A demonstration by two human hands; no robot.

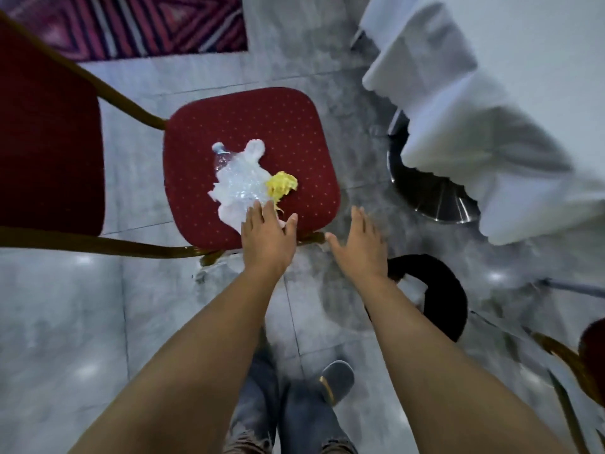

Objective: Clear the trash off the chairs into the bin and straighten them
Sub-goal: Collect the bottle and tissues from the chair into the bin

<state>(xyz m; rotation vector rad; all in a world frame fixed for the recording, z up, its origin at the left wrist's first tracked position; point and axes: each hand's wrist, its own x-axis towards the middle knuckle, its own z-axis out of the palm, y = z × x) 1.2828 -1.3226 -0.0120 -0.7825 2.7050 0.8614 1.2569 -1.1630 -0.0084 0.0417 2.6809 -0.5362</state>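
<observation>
A red dotted chair seat [288, 132] with a gold frame lies just ahead of me. On it rests a heap of trash: a crushed clear plastic bottle [226, 165], white crumpled paper or plastic [253, 152] and a yellow crumpled wad [281, 185]. My left hand [266, 237] is open, fingers spread, its tips at the near edge of the white trash. My right hand [358, 242] is open over the floor just right of the seat's front corner, holding nothing. A black bin [448, 299] stands under my right forearm.
A second red chair back [45, 132] fills the left. White draped cloth [474, 119] hangs at the right over a round metal base [435, 194]. Another red chair's edge [592, 352] shows at the far right. A patterned rug [131, 24] lies beyond. My feet stand on grey marble floor.
</observation>
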